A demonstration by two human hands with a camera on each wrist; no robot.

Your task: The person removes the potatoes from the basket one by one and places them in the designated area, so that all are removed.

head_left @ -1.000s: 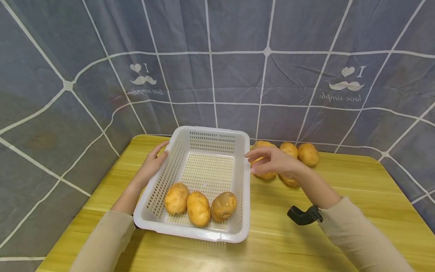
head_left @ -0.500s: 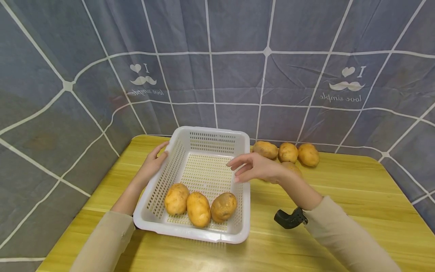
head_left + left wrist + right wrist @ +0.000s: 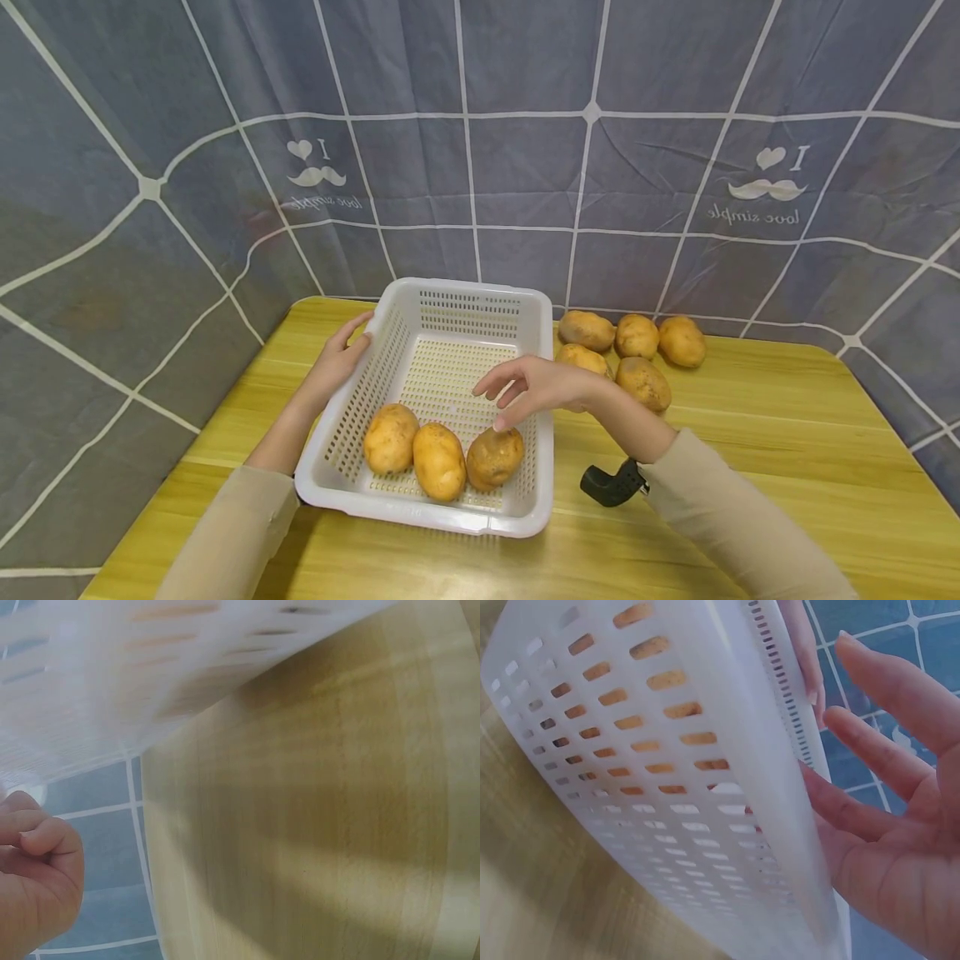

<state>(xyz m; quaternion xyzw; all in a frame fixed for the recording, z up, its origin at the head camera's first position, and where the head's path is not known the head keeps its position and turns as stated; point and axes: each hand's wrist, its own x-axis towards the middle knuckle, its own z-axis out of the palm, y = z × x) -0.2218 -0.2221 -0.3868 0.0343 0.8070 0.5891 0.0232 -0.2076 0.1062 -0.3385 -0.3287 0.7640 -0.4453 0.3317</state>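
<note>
— Over the basket [image 3: 397, 312], what do we see of our hands?
— Our right hand [image 3: 542, 387] hovers with fingers spread, holding nothing, one fingertip at the rightmost potato [image 3: 494, 457] of three along the near wall. Our left hand [image 3: 336, 360] holds the left rim.
— And beyond?
— Five potatoes [image 3: 636, 336] lie on the table [image 3: 750, 467], right of the basket.

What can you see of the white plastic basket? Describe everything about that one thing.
The white rectangular plastic basket has a rolled rim, rounded corners, and slotted walls and floor. It sits upright on the yellow wooden table, left of centre. Three brown potatoes lie in a row against its near wall. The left hand holds its left rim; the right hand hovers open above its right side.
</note>
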